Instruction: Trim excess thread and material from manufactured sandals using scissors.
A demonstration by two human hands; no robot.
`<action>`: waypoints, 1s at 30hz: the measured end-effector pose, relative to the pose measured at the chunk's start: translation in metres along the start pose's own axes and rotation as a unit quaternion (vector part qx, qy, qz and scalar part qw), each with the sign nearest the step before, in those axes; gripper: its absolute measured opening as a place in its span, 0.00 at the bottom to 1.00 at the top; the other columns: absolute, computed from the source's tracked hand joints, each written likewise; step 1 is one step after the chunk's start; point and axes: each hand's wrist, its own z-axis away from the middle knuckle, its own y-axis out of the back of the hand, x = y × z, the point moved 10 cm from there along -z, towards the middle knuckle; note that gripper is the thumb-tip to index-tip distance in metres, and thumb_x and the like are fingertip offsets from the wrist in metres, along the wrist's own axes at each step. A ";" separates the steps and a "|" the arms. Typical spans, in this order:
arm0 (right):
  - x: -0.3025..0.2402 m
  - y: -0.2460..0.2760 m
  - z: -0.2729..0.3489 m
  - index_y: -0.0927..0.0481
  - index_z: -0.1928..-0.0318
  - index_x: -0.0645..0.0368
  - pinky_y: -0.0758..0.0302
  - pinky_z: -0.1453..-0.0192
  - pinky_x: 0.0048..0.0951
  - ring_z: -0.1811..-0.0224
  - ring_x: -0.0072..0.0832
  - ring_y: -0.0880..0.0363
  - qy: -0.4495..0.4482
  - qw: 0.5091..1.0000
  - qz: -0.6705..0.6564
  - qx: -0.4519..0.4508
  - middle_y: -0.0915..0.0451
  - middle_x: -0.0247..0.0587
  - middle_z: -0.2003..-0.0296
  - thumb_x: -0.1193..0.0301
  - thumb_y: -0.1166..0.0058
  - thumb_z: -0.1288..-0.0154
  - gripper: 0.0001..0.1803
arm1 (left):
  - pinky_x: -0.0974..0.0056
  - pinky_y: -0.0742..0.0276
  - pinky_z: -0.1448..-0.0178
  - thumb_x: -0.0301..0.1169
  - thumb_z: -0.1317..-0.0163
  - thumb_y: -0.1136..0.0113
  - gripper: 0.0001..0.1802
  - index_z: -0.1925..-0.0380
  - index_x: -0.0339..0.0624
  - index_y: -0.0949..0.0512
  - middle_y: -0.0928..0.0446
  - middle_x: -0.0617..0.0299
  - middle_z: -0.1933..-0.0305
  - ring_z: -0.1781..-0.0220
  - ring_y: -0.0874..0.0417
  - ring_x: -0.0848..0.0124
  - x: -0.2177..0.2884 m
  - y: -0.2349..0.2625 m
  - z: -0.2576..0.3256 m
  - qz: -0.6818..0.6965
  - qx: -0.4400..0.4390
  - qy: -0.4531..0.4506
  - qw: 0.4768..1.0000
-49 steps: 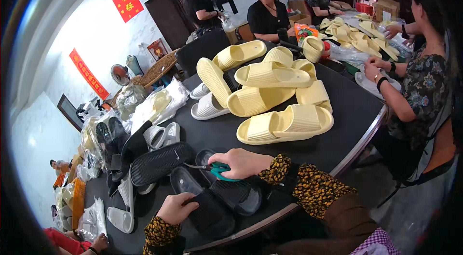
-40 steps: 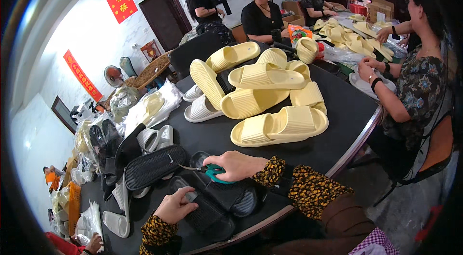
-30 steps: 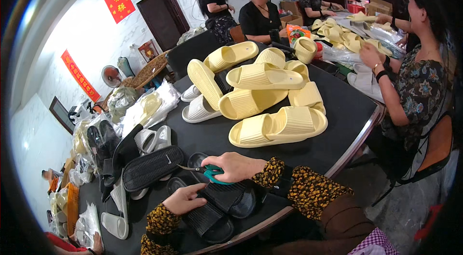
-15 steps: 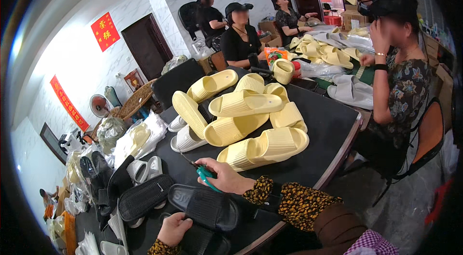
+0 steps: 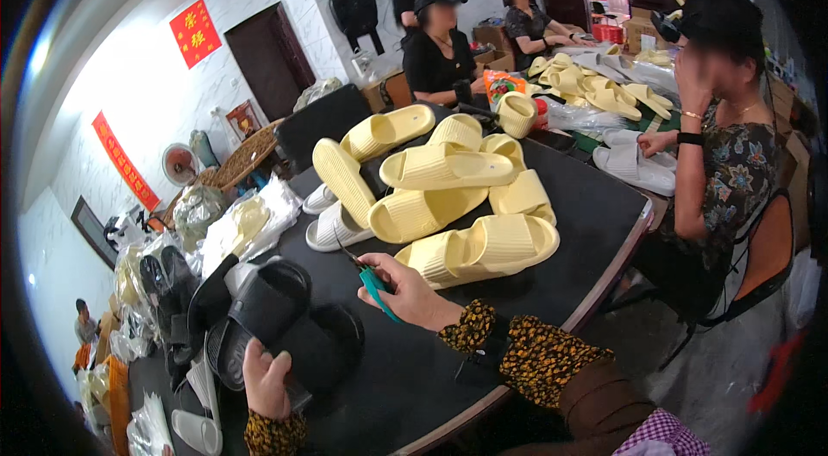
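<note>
My right hand (image 5: 416,294) is closed round a pair of small scissors with teal handles (image 5: 376,290), their thin dark blades pointing up and left. Lower left, my left hand (image 5: 269,380) has its fingers closed at the edge of a black slide sandal (image 5: 229,354); its exact grip is partly hidden. Another black slide (image 5: 274,294) lies over that one, and a blurred dark slide (image 5: 329,344) is just right of them. Beyond my right hand, a pale yellow slide (image 5: 479,251) lies at the front of a heap of yellow slides (image 5: 427,213).
Black slides (image 5: 177,318), white slides (image 5: 197,430) and clear plastic bags (image 5: 259,215) crowd the left side. The black table's edge (image 5: 595,284) runs along the right. A person in a floral top (image 5: 733,171) sits at right; several others are around a far table.
My left hand has moved left and up, and the black slides have shifted left onto the others. My right hand with the scissors has moved slightly right and down. The view has shifted slightly.
</note>
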 end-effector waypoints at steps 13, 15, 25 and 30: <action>0.032 -0.024 0.005 0.37 0.46 0.62 0.26 0.57 0.29 0.62 0.26 0.25 -0.076 0.982 0.129 -0.119 0.25 0.41 0.65 0.58 0.37 0.46 0.33 | 0.71 0.26 0.82 0.19 0.45 0.48 0.19 0.55 0.29 0.41 0.38 0.66 0.78 0.81 0.31 0.78 -0.015 0.008 -0.060 0.007 0.028 -0.018 0.999; 0.036 -0.029 0.009 0.35 0.48 0.63 0.29 0.58 0.25 0.65 0.22 0.29 -0.110 0.967 0.168 -0.154 0.27 0.37 0.66 0.64 0.36 0.47 0.30 | 0.70 0.27 0.81 0.19 0.45 0.47 0.29 0.45 0.23 0.47 0.36 0.64 0.76 0.80 0.31 0.77 -0.020 0.012 -0.061 0.020 0.045 -0.033 0.998; 0.052 -0.030 0.010 0.31 0.51 0.65 0.24 0.61 0.32 0.67 0.34 0.19 -0.085 0.959 0.229 -0.143 0.20 0.48 0.70 0.60 0.36 0.50 0.30 | 0.73 0.29 0.80 0.20 0.45 0.49 0.32 0.41 0.23 0.49 0.33 0.60 0.72 0.77 0.29 0.78 -0.043 0.005 -0.063 -0.009 -0.004 -0.022 1.000; 0.048 -0.028 0.010 0.31 0.53 0.67 0.25 0.63 0.31 0.68 0.32 0.21 -0.087 0.958 0.234 -0.139 0.22 0.46 0.72 0.65 0.36 0.49 0.27 | 0.75 0.28 0.79 0.19 0.44 0.49 0.32 0.41 0.23 0.48 0.30 0.59 0.70 0.76 0.28 0.79 -0.047 -0.002 -0.058 -0.039 -0.011 -0.006 0.999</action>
